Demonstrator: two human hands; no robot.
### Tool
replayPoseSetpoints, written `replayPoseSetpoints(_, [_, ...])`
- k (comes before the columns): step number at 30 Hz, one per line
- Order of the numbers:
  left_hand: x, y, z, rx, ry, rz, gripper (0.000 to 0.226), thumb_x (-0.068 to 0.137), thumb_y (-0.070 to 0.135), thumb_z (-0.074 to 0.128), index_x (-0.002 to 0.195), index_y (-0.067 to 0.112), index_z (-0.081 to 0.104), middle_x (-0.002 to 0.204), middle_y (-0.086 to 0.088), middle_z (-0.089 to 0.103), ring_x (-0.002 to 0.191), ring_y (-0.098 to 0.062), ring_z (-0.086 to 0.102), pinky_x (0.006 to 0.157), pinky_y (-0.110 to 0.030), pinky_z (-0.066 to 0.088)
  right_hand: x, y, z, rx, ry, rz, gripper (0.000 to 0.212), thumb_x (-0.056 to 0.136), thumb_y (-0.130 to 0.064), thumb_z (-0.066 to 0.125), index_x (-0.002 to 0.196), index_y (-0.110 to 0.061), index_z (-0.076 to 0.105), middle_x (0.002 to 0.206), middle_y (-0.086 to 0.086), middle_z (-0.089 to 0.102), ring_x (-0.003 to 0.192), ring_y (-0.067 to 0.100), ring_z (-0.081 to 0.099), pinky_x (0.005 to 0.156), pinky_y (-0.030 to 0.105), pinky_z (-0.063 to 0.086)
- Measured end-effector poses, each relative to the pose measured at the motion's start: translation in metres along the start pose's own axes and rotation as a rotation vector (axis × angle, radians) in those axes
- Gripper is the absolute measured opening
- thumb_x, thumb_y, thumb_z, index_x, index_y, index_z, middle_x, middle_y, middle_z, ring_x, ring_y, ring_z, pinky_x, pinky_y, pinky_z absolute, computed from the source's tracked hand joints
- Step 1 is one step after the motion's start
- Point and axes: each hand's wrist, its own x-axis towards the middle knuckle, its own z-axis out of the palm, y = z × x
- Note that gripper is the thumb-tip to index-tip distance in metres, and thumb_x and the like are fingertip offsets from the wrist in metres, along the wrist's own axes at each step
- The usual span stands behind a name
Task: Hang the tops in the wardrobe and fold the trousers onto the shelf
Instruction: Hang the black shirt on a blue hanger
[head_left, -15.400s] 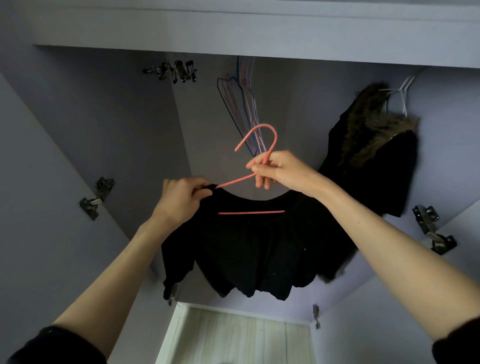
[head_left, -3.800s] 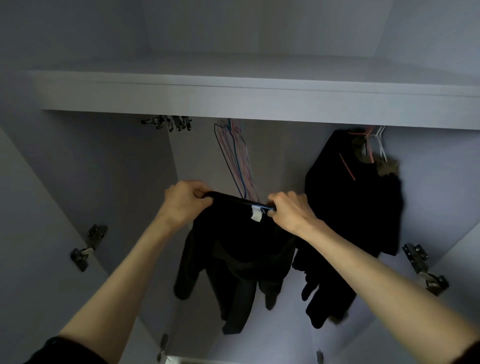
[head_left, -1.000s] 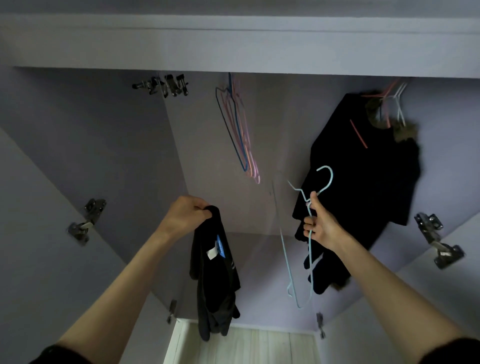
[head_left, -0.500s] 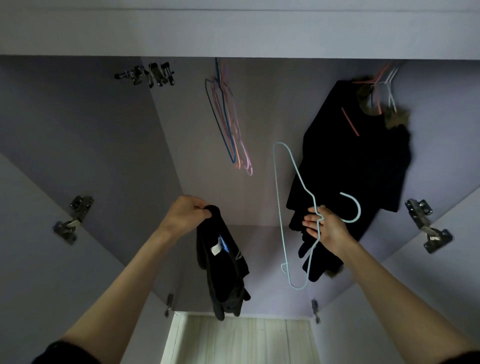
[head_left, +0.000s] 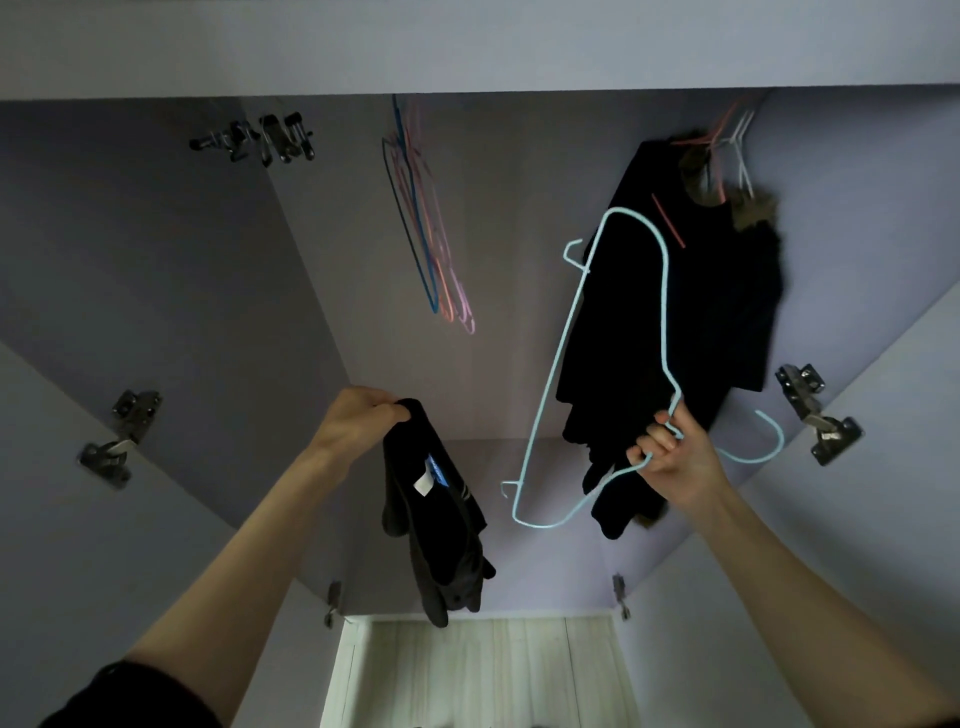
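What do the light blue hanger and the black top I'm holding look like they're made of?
Light blue hanger: probably metal wire with a smooth coloured coating, judging by its thin, even, bent rod. Black top: soft matte fabric, hanging limp in folds from the left hand; the fibre cannot be told.

Soft matt black cloth garment (head_left: 436, 499) here, and a smooth coated wire hanger (head_left: 613, 364), pale blue. Matt lilac wardrobe panels (head_left: 156, 270), shiny metal hinges (head_left: 117, 439), pale wood-grain floor (head_left: 483, 670).
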Motion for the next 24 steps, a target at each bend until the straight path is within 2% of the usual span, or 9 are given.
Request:
replayPoseSetpoints(4, [-0.004,0.003,0.004,-0.024,0.004,-0.057,0.013,0.083,0.008,0.059,0.071,0.006,0.063,0.071,-0.004,0.059,0.068,-0.015,0.054,0.064,-0.025,0.041,-0.01,-0.003,0.009,0.089,-0.115,-0.006,0.049,0.079,-0.051,0.053,0.039,-0.024,0.046,0.032,-0.007,0.027,0.032,0.007,0.028,0.06,0.023,0.028])
replayPoseSetpoints(10, [-0.011,0.01,0.004,-0.065,0.039,-0.104,0.018,0.085,0.012,0.06,0.067,0.007,0.059,0.068,-0.003,0.058,0.063,-0.012,0.053,0.056,-0.023,0.037,-0.022,-0.003,0.042,0.196,-0.317,0.002,0.052,0.08,-0.053,0.049,0.038,-0.023,0.048,0.032,-0.004,0.027,0.041,0.01,0.014,0.064,0.022,0.031])
replayPoseSetpoints(12, [-0.014,0.014,0.004,-0.067,0.051,-0.109,0.02,0.084,0.013,0.061,0.065,0.009,0.058,0.066,-0.003,0.057,0.061,-0.012,0.052,0.053,-0.023,0.036,-0.026,-0.001,0.055,0.185,-0.344,0.012,0.05,0.079,-0.053,0.05,0.038,-0.024,0.049,0.032,-0.004,0.027,0.038,0.01,0.016,0.064,0.022,0.032])
replayPoseSetpoints(15, [-0.018,0.02,0.0,-0.07,0.092,-0.104,0.024,0.084,0.013,0.062,0.062,0.01,0.056,0.062,-0.002,0.055,0.056,-0.01,0.049,0.046,-0.021,0.034,-0.031,0.005,0.071,0.102,-0.328,0.027,0.048,0.076,-0.054,0.051,0.038,-0.025,0.048,0.032,-0.006,0.025,0.033,0.007,0.026,0.059,0.021,0.037])
replayPoseSetpoints(17, [-0.019,0.022,-0.005,-0.085,0.123,-0.091,0.025,0.084,0.012,0.062,0.06,0.01,0.055,0.059,-0.001,0.053,0.053,-0.01,0.048,0.038,-0.014,0.034,-0.032,0.008,0.077,0.019,-0.319,0.033,0.048,0.076,-0.053,0.052,0.038,-0.024,0.048,0.033,-0.007,0.024,0.034,0.007,0.027,0.06,0.022,0.037])
replayPoseSetpoints(21, [-0.024,0.022,-0.016,-0.153,0.16,-0.08,0.021,0.085,0.011,0.061,0.064,0.009,0.057,0.061,-0.002,0.053,0.055,-0.013,0.049,0.032,-0.008,0.03,-0.031,0.013,0.084,-0.16,-0.286,-0.047,0.048,0.089,-0.041,0.052,0.045,-0.024,0.045,0.038,-0.01,0.027,0.037,0.006,0.023,0.06,0.024,0.028])
replayPoseSetpoints(24, [-0.026,0.024,-0.024,-0.204,0.188,-0.059,0.018,0.085,0.011,0.061,0.067,0.011,0.059,0.058,0.0,0.054,0.046,-0.006,0.051,0.032,-0.007,0.031,-0.029,0.02,0.088,-0.367,-0.3,-0.162,0.039,0.096,-0.028,0.05,0.059,-0.018,0.048,0.044,-0.01,0.038,0.039,0.004,0.024,0.059,0.024,0.021])
